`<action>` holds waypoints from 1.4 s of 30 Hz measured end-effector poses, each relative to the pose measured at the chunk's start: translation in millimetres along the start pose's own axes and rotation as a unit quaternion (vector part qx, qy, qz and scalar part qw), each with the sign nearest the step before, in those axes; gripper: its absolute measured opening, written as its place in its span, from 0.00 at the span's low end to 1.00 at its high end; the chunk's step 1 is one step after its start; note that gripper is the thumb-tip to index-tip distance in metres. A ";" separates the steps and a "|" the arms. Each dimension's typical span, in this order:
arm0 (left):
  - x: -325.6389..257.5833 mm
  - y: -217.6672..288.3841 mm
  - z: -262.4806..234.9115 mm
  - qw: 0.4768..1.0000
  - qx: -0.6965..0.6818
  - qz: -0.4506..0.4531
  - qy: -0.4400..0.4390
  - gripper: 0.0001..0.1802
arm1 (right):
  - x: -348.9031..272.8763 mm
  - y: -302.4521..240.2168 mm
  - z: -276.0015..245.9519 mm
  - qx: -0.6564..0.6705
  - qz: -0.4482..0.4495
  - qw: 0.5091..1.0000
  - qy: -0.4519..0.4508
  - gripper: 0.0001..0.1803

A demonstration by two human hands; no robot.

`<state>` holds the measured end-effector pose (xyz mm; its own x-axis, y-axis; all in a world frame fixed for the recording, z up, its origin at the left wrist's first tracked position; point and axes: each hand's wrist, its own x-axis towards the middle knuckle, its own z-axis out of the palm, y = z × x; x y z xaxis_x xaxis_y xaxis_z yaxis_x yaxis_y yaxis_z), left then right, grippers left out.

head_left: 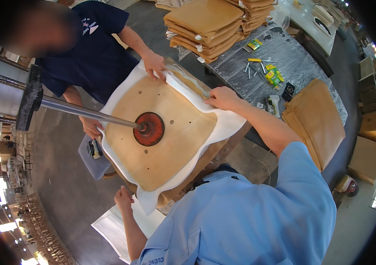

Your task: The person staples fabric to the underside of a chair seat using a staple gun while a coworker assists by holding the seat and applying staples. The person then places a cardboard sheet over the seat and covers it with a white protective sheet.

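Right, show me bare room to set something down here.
Free: the plastic-covered table between the tool scatter and the flat tan pile. Crowded: the foam-edged board, under the press disc.

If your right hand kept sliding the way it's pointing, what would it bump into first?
Probably the co-worker's hand, which presses the same folded white padding edge just beyond my right hand; depth is hard to judge.
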<state>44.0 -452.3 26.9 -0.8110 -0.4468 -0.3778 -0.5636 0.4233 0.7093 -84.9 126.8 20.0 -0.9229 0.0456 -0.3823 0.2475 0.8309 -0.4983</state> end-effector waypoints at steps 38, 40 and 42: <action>7.3 59.3 108.8 0.938 0.097 0.309 -0.127 0.28 | -7.7 -64.2 112.0 0.078 -0.234 0.965 0.088 0.25; -20.4 43.2 77.3 0.959 -0.062 0.213 -0.179 0.19 | -30.5 -45.8 92.2 -0.121 -0.261 0.935 0.206 0.22; -67.5 32.9 48.4 0.947 -0.166 0.172 -0.216 0.17 | -43.3 -16.8 52.2 -0.094 -0.186 0.964 0.163 0.19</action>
<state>72.6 -370.1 46.8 -0.9664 0.0664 -0.2484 -0.2330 0.1822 0.9553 -33.7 81.9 4.3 -0.9886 -0.1293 0.0768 -0.1491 0.9080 -0.3916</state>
